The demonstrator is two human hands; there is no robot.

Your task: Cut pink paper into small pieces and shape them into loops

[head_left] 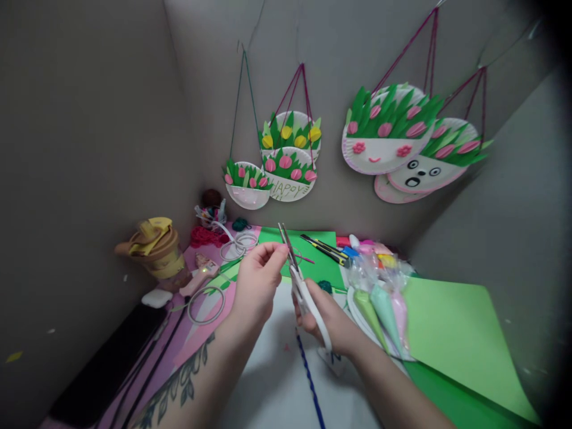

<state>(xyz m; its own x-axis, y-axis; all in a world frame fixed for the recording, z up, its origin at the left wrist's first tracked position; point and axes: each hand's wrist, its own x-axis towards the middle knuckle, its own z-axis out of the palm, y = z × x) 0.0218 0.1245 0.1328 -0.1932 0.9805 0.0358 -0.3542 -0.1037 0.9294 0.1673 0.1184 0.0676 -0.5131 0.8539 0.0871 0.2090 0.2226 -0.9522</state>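
Note:
White-handled scissors [308,304] are in my right hand [326,322], their metal blades pointing up and slightly apart. My left hand [261,277] is raised just left of the blades, thumb and fingers pinched together; what they pinch is too small to make out. Below both hands, a twisted dark blue strand [308,378] hangs or lies over the white work surface [263,381]. Beside it, partly under my right wrist, is a small white piece with dark marks [331,361].
Piping bags [382,310] and light green paper [465,333] lie at right. Cutter knives [326,249] rest on green paper [272,235] behind. A glue gun [199,279], cables and a lidded cup [163,253] stand left. Decorated paper plates [386,146] hang on the wall.

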